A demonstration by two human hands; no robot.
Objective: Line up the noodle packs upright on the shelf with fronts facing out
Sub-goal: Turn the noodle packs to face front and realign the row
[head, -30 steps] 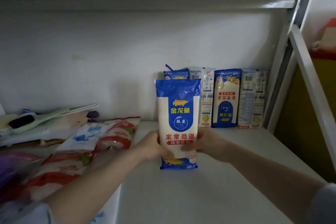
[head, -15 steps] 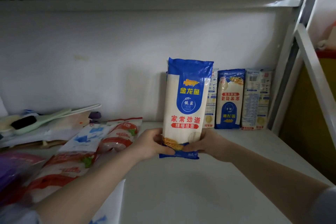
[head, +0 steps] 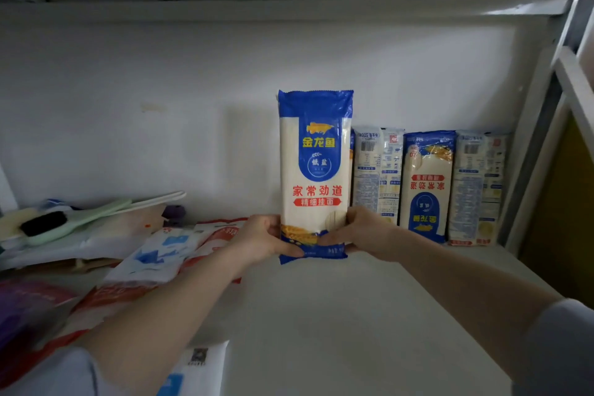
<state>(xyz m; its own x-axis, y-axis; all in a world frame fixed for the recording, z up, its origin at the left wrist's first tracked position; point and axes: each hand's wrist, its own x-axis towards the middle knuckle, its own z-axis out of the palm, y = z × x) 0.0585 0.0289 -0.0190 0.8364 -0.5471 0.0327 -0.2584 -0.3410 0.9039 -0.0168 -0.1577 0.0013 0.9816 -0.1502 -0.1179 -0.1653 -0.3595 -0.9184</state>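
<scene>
Grip: left hand [head: 262, 243] and right hand [head: 364, 233] pinch the bottom end of the held noodle pack [head: 315, 173] from either side, thumbs across its front, fingers behind.
Pack from the grip: it rises straight up out of both hands; nearly all its length stands above the fingers.
Nearer hand: neither clearly; both sit level at the lower corners.
Long axis: vertical, barely tilted.
Facing: printed front toward the camera, logo right way up, blue top seal uppermost.
Where it is: at the left end of the row; whether its base rests on the shelf [head: 321, 315] I cannot tell.
Row behind: back-facing pack [head: 377, 170] just to its right, then upside-down pack [head: 426, 185], then another back-facing pack [head: 475, 186], all upright against the wall [head: 160, 106].
Coming move, likely: set it down and back beside the row, then let go.
</scene>
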